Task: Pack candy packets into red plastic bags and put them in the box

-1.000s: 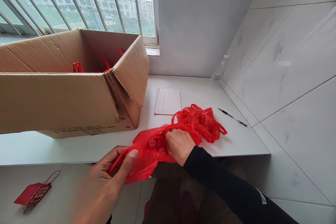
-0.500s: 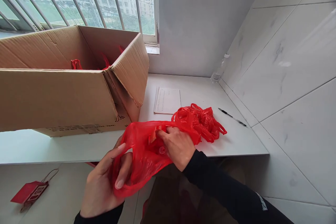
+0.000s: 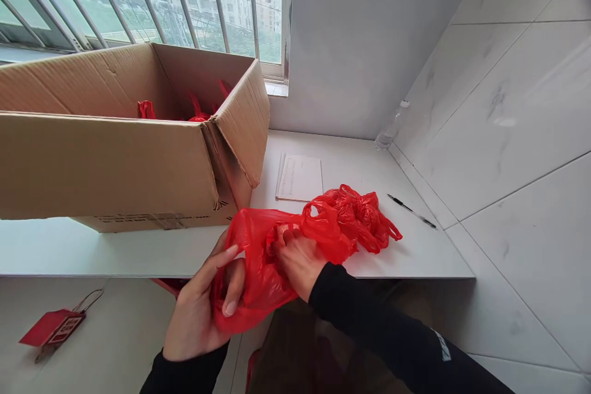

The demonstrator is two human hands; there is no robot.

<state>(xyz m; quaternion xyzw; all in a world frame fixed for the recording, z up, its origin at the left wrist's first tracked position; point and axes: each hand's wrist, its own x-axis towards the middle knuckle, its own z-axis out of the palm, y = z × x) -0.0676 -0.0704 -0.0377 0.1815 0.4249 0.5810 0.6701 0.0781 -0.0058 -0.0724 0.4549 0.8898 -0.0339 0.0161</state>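
Note:
A thin red plastic bag [image 3: 258, 277] hangs at the front edge of the white table, its mouth spread. My left hand [image 3: 203, 301] grips the bag's left side, fingers through its handle opening and thumb on the outside. Inside the mouth is my right hand [image 3: 300, 261], its fingers curled against a small red item whose shape I cannot make out; the fingertips are partly hidden by the film. Just right of the bag, a heap of crumpled red bags [image 3: 364, 215] lies on the table [image 3: 415, 258].
A large open cardboard box [image 3: 106, 166] with red bags inside fills the left. Behind the heap lie white papers [image 3: 300, 177]; a pen [image 3: 410, 210] is on the right. A clear bottle [image 3: 391, 128] stands in the corner. A red paper bag [image 3: 53, 329] is at lower left.
My right hand has moved slightly left and deeper into the bag, onto the small red item. The small round clear thing seen beside it earlier is now hidden. The view has shifted slightly.

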